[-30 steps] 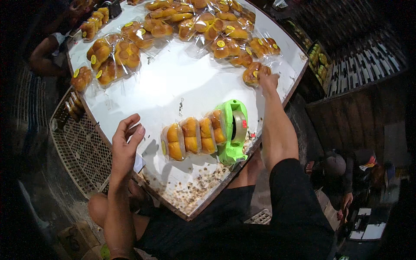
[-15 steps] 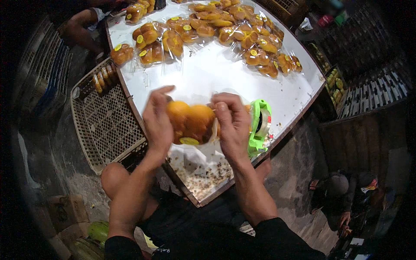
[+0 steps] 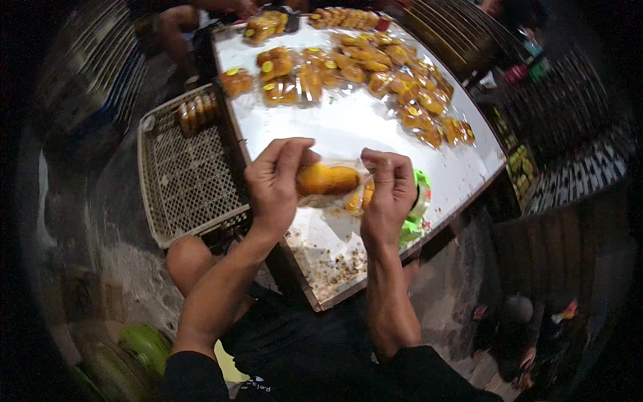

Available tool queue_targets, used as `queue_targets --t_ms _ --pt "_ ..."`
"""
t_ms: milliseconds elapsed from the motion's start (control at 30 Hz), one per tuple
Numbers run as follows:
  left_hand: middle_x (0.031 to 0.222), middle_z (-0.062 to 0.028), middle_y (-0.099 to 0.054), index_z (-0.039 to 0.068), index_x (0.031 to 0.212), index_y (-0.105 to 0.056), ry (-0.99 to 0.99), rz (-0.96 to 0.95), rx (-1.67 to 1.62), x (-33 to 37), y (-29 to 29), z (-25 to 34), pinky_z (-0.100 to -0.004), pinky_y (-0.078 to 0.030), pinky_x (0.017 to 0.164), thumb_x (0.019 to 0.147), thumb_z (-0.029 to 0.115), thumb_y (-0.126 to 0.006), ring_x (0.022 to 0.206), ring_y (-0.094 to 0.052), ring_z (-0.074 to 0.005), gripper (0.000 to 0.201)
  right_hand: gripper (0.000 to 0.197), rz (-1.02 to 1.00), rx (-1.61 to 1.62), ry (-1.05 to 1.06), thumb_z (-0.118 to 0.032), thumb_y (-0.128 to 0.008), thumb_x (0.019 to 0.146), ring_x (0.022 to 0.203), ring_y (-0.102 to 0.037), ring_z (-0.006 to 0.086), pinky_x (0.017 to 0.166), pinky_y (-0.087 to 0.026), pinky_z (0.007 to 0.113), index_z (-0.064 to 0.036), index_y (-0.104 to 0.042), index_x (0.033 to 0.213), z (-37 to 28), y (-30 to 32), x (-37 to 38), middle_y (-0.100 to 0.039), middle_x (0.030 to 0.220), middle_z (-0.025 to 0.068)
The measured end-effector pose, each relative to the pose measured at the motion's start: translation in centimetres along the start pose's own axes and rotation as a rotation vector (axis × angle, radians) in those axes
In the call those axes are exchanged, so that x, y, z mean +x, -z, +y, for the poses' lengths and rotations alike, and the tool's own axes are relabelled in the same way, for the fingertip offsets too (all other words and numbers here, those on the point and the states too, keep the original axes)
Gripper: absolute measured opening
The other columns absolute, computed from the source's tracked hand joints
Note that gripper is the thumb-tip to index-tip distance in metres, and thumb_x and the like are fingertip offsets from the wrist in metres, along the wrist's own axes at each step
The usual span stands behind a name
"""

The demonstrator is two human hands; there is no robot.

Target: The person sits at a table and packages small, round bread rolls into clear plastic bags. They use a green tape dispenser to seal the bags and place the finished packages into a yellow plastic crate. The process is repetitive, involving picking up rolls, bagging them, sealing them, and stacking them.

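A: Holding steady. Left hand (image 3: 273, 184) and right hand (image 3: 388, 191) each pinch an end of a clear bag of orange buns (image 3: 328, 181), lifted above the near edge of the white bench (image 3: 355, 127).

B: Grip state?

A: Both closed on the plastic, fingers curled tight. Step in hand, by my reading: closing the bag.

B: Next move calls for?

A: Probably the green tape dispenser (image 3: 416, 208), just beneath the right hand. Finished packs (image 3: 402, 87) lie farther back; a white crate (image 3: 184, 174) stands left.

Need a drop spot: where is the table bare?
Bare white table lies between the hands' bun bag and the far packed buns. The far edge and right side are crowded; the near corner has crumbs.
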State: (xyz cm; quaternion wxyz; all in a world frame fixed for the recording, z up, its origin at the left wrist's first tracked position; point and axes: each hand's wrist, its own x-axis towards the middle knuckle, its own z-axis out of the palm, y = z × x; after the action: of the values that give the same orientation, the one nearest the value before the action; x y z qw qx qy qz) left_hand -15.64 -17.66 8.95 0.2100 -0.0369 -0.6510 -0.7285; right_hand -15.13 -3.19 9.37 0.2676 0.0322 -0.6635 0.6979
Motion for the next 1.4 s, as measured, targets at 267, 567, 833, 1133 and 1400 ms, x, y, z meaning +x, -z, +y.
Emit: queue_targets --t_ms 267,567,833,1133,1400 --pt "0.065 0.0002 -0.051 0.0 0.079 -0.059 0.157 -0.123 0.125 -1.6 1.3 -1.3 -0.0234 -0.038 0.055 0.1 0.027 -0.048 0.06 -0.044 -0.0065 0.036 0.015 -0.199 0.34 -0.145 -0.02 -0.043 0.102 0.081 -0.066 0.0245 0.076 -0.056 0.034 -0.0047 -0.041 0.103 -0.9 0.5 -2.3 -0.062 0.094 0.0142" --pt "0.067 0.001 -0.052 -0.001 0.091 -0.057 0.076 -0.033 0.041 -2.4 -0.1 -2.4 -0.0226 -0.037 0.052 0.098 0.02 -0.054 0.058 -0.045 -0.0055 0.022 0.014 -0.22 0.407 -0.285 -0.024 -0.042 0.102 0.088 -0.068 0.0295 0.079 -0.056 0.039 -0.0098 -0.04 0.104 -1.0 2.2 -2.4 -0.066 0.099 0.0208" --pt "0.115 -0.0197 -0.054 -0.008 0.133 -0.035 -0.524 -0.083 0.357 -4.1 -0.7 -1.7 -0.037 -0.044 0.093 0.093 0.021 -0.06 0.103 -0.056 -0.0282 0.055 0.014 -0.242 0.414 -0.282 -0.021 -0.042 0.102 0.087 -0.064 0.0197 0.082 -0.051 0.034 -0.0071 -0.042 0.102 -1.0 2.2 -2.3 -0.067 0.094 0.0155" --pt "0.088 -0.0149 -0.07 -0.005 0.101 -0.06 0.427 -0.076 -0.167 -3.4 -2.0 -1.1 -0.0294 -0.053 0.074 0.097 0.017 -0.055 0.08 -0.067 -0.0187 0.023 0.036 -0.079 -0.534 0.453 -0.012 -0.061 0.089 0.105 -0.06 0.036 0.092 -0.047 0.044 -0.0026 -0.056 0.123 0.9 1.6 -4.5 -0.063 0.114 0.0165" --pt "0.096 -0.0066 -0.056 -0.001 0.102 -0.057 -0.179 -0.351 0.061 -2.5 0.3 -1.9 -0.0237 -0.05 0.073 0.09 0.006 -0.063 0.09 -0.055 -0.011 0.015 0.025 -0.439 -0.481 0.275 -0.008 -0.07 0.078 0.087 -0.06 0.029 0.081 -0.045 0.039 -0.0042 -0.063 0.101 0.5 3.1 -3.6 -0.065 0.092 0.0118"
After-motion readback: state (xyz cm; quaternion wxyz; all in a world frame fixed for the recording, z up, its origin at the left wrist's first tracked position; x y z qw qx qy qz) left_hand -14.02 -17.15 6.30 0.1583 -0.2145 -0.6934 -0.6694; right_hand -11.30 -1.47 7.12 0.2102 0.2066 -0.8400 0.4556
